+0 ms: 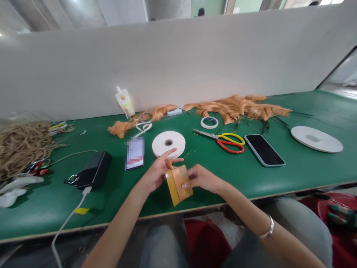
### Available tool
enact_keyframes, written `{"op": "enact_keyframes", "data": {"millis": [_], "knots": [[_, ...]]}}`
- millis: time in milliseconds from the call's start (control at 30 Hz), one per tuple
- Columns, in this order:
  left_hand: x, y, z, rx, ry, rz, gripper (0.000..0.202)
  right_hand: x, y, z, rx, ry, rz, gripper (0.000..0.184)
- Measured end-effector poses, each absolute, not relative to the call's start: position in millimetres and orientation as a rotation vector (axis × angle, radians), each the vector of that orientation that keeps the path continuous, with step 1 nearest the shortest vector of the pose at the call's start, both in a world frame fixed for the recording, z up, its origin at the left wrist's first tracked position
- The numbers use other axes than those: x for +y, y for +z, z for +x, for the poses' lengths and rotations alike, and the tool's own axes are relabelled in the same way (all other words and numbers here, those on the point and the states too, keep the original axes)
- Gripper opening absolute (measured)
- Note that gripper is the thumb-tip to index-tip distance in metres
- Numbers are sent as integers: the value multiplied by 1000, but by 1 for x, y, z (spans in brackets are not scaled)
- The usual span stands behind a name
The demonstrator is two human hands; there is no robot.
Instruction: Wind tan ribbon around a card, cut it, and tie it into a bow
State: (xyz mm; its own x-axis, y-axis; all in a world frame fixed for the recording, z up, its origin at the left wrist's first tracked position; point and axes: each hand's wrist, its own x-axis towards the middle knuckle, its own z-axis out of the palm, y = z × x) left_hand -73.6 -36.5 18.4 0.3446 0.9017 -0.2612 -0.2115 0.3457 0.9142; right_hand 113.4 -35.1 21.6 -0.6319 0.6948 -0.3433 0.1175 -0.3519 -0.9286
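Over the near edge of the green table, both hands hold a roll of yellow tape upright. The right hand is closed round its side, thumb on the face; the left hand pinches the loose tape end at the top, fingers partly spread. Only a short tab seems lifted, so the work looks barely begun. Beyond lie a white ribbon spool, scissors, a phone and orange fibre bundles.
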Motion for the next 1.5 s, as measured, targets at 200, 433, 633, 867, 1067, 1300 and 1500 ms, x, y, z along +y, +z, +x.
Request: {"op": "enact_keyframes", "data": {"millis": [200, 433, 633, 867, 1067, 1300, 1500], "knots": [[-44, 11, -67, 1086, 937, 795, 82, -36, 23, 115, -1541, 2047, -1065, 30], [-62, 12, -61, 1290, 1135, 756, 99, -40, 22, 115, -1433, 2138, -1071, 30], [-72, 19, -65, 1337, 1039, 664, 47, -43, 15, 106, -1418, 2211, -1132, 29], [-79, 29, -72, 1217, 990, 589, 38, -43, 13, 101, -1467, 2269, -1176, 33], [-78, 32, -72, 1211, 963, 673, 49, -42, 12, 100, -1464, 2325, -1169, 36], [-79, 35, -71, 1245, 964, 736, 54, -41, 11, 101, -1526, 2341, -1146, 37], [-77, 33, -75, 1290, 992, 696, 55, -41, 4, 106, -1699, 1732, -1037, 25]]}}
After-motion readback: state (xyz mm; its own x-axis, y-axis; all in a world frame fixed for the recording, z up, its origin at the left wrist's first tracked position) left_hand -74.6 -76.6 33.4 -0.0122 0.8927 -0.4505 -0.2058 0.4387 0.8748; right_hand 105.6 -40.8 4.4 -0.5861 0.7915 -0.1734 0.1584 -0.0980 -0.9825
